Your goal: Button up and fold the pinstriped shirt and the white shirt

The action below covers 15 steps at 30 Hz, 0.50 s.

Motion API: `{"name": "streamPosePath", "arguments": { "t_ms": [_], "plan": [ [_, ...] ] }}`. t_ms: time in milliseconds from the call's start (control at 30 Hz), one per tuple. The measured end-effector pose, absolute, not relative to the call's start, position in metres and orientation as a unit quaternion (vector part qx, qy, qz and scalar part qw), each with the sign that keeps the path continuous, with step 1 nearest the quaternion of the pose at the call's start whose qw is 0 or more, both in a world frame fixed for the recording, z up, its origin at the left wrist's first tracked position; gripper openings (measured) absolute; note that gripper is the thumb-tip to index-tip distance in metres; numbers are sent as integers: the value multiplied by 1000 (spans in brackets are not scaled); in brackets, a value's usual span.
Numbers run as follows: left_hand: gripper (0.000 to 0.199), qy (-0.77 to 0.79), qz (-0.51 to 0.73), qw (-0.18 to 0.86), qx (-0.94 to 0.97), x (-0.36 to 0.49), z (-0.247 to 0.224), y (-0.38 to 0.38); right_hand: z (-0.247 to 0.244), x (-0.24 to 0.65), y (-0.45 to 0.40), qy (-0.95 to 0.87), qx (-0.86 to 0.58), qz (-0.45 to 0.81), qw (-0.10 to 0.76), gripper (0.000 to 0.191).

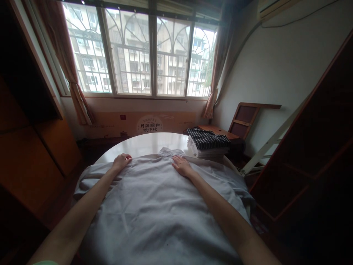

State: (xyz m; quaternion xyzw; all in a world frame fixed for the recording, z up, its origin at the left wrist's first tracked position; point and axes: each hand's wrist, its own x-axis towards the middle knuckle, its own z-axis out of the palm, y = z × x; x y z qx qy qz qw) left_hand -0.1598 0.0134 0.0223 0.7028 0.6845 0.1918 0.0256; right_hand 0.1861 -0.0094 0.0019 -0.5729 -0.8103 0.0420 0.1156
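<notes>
A light grey-white shirt [160,198] lies spread over a round white table, with its collar [171,152] at the far side. Its sleeves hang toward the left and right edges, and the cloth is lightly wrinkled. My left hand [121,162] is at the shirt's far left shoulder, fingers curled together on the edge of the fabric. Just below the collar, my right hand [182,166] rests flat on the cloth with its fingers stretched out. The near hem runs out of view at the bottom.
Folded clothes, topped by a black garment with white stripes [208,139], sit at the table's [143,141] far right. Behind that is a wooden chair [242,117]. A printed cardboard panel [110,123] stands below the window. Cabinets [52,147] flank the left; a dark leaning panel [309,158] flanks the right.
</notes>
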Motion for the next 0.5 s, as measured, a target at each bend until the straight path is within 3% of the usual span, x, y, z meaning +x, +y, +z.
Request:
{"name": "streamPosePath", "arguments": {
  "t_ms": [500],
  "plan": [
    [22,628,182,-14,756,-144,24,21,5,185,-13,-810,-574,43,111,51]
  ]
}}
